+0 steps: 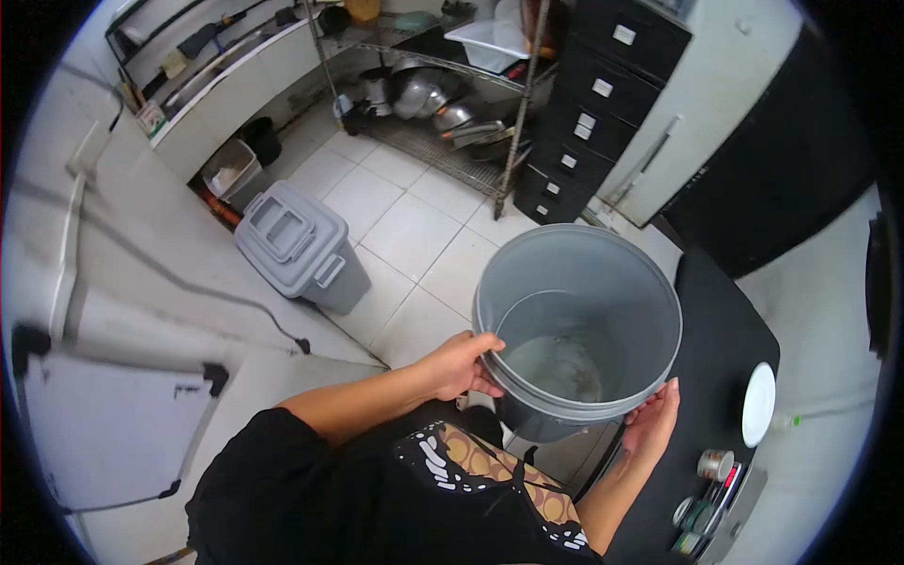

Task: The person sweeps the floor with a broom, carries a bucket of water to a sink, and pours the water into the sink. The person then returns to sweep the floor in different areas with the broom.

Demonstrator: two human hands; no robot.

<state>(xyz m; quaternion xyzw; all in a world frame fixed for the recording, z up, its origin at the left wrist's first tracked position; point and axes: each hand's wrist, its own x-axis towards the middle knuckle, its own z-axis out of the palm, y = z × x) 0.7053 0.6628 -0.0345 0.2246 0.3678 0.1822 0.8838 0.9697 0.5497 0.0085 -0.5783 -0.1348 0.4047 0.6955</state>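
A large grey bucket (593, 268) is held in front of my body, its wide mouth facing up toward me. Shallow, cloudy water (565, 367) appears to lie at the bottom. My left hand (461, 367) grips the rim on the near left, thumb over the edge and fingers curled beneath the lip. On the near right, my right hand (652, 419) presses against the outside just below the rim, its fingers partly hidden behind the bucket.
A lidded grey bin (301, 247) stands on the tiled floor to the left. Behind are a wire shelf (428, 151) with metal pots and a black drawer cabinet (593, 104). At right, a black table (720, 348) bears a white plate (759, 405) and a small can (716, 464).
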